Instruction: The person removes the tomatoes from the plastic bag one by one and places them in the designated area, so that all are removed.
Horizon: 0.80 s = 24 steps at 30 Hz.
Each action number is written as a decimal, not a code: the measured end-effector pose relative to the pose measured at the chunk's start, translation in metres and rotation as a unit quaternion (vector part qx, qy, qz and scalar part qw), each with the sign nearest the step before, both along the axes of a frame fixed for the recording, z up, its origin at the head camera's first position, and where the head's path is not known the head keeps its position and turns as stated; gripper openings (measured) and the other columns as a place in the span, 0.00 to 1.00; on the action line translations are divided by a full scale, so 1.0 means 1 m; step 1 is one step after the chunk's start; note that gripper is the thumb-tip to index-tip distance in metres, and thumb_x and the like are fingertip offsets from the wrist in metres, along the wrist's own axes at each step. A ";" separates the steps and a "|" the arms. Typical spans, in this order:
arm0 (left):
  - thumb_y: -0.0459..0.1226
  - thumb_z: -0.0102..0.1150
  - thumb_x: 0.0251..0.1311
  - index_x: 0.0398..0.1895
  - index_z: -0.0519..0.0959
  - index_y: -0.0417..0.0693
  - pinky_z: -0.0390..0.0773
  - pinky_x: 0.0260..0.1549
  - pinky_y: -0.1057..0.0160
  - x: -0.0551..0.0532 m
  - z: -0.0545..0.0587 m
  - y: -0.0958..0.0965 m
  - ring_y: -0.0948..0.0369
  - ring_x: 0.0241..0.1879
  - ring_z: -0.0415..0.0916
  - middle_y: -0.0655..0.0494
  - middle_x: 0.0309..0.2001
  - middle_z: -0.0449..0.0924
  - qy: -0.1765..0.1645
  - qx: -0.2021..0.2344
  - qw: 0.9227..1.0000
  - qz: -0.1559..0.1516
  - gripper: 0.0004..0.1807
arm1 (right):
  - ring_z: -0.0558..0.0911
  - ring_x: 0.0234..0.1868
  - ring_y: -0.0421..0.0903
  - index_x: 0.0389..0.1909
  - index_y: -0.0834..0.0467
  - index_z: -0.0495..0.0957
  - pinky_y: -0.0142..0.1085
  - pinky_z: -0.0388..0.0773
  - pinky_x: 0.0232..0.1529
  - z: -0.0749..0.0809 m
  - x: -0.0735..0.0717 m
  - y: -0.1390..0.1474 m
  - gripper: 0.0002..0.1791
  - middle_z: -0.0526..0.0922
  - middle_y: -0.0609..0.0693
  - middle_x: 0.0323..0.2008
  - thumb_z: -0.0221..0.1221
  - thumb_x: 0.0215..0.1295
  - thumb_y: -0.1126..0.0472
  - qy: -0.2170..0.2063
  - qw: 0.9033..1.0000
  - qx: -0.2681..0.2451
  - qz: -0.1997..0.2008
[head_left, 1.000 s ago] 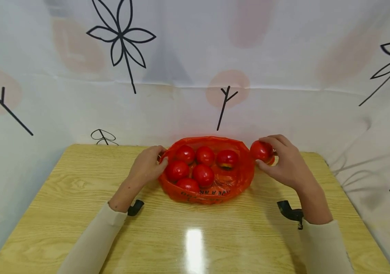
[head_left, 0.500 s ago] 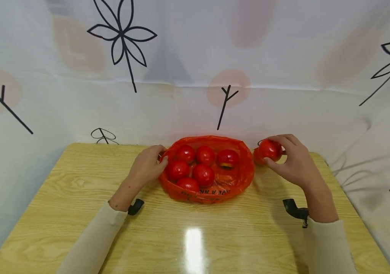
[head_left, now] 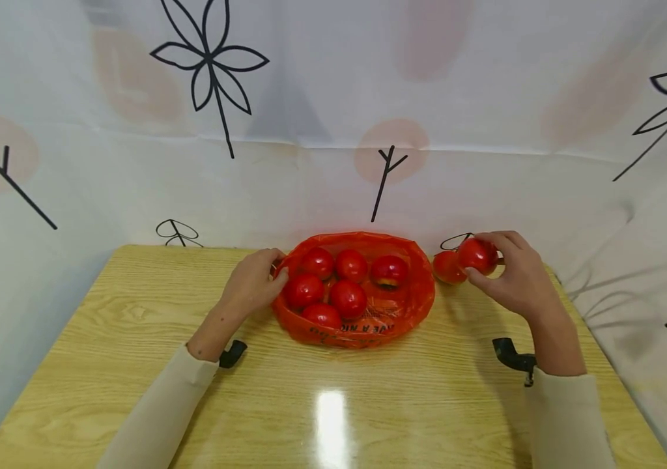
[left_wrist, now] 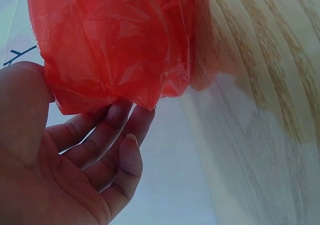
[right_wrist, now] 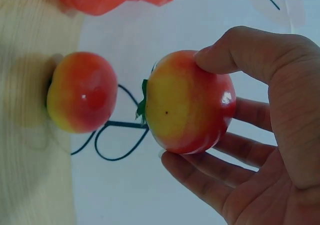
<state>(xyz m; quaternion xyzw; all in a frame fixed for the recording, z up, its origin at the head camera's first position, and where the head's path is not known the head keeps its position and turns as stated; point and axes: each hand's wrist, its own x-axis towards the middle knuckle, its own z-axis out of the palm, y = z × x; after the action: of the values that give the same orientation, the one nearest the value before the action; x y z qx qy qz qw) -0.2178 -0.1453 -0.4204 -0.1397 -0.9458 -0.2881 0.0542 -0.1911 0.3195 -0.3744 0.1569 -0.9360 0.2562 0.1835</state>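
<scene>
My right hand [head_left: 512,277] holds a red tomato [right_wrist: 192,102] between thumb and fingers, at the right of the bag. Yellow patches and a green calyx show on it in the right wrist view. A second red-and-yellow tomato [right_wrist: 84,92] sits on the table just left of the held one. In the middle, a red plastic bag [head_left: 412,312] lies with its mouth spread, several red tomatoes [head_left: 348,299] inside. My left hand [head_left: 254,283] pinches the bag's left rim between thumb and fingers, and the bag's side [left_wrist: 115,45] fills the top of the left wrist view.
The wooden table [head_left: 275,404] carries a bright light reflection near the front. Behind it hangs a pale cloth [head_left: 310,189] with printed leaves and twigs. A black wrist mount [head_left: 512,355] shows by the right wrist, another [head_left: 232,355] by the left.
My right hand has moved right with the tomato, away from the bag, uncovering more of the second tomato on the table. My left hand and the bag have stayed in place.
</scene>
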 end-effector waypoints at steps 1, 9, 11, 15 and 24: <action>0.38 0.59 0.71 0.52 0.83 0.41 0.83 0.39 0.55 0.000 0.000 0.000 0.53 0.39 0.79 0.50 0.43 0.85 -0.001 -0.001 1.000 0.000 0.14 | 0.78 0.53 0.64 0.63 0.67 0.77 0.13 0.61 0.45 -0.001 0.000 0.001 0.31 0.76 0.65 0.59 0.74 0.58 0.65 -0.002 1.000 -0.001 -0.003; 0.39 0.59 0.71 0.53 0.83 0.41 0.84 0.39 0.55 0.000 0.001 0.001 0.53 0.39 0.79 0.50 0.44 0.85 -0.007 -0.003 1.000 0.003 0.14 | 0.77 0.54 0.66 0.64 0.67 0.77 0.18 0.63 0.44 -0.006 -0.003 0.011 0.32 0.75 0.67 0.60 0.73 0.58 0.64 -0.024 0.999 -0.005 -0.028; 0.38 0.59 0.71 0.53 0.83 0.41 0.84 0.39 0.54 0.000 0.001 0.000 0.53 0.39 0.79 0.50 0.44 0.85 -0.008 -0.002 1.000 0.003 0.14 | 0.76 0.54 0.67 0.64 0.67 0.76 0.23 0.67 0.45 -0.007 -0.004 0.014 0.32 0.75 0.67 0.61 0.73 0.58 0.64 -0.026 0.999 -0.005 -0.033; 0.38 0.59 0.71 0.53 0.83 0.41 0.84 0.38 0.55 0.001 0.002 0.001 0.53 0.39 0.79 0.50 0.43 0.85 -0.008 -0.002 1.000 0.002 0.14 | 0.76 0.54 0.67 0.64 0.67 0.76 0.28 0.69 0.45 -0.011 -0.005 0.020 0.32 0.75 0.68 0.60 0.72 0.58 0.65 -0.023 0.999 -0.009 -0.040; 0.38 0.58 0.70 0.53 0.83 0.40 0.82 0.36 0.57 0.000 0.001 0.001 0.54 0.37 0.78 0.50 0.42 0.84 -0.006 -0.006 1.000 0.003 0.15 | 0.76 0.52 0.65 0.62 0.67 0.78 0.29 0.68 0.44 -0.027 -0.012 0.032 0.30 0.76 0.68 0.60 0.70 0.58 0.66 0.005 0.998 -0.032 -0.051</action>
<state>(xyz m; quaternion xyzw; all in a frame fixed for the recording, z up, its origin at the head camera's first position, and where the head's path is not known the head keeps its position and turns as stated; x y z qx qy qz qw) -0.2178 -0.1446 -0.4194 -0.1351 -0.9483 -0.2832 0.0481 -0.2027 0.3514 -0.4017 0.1043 -0.9332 0.2757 0.2055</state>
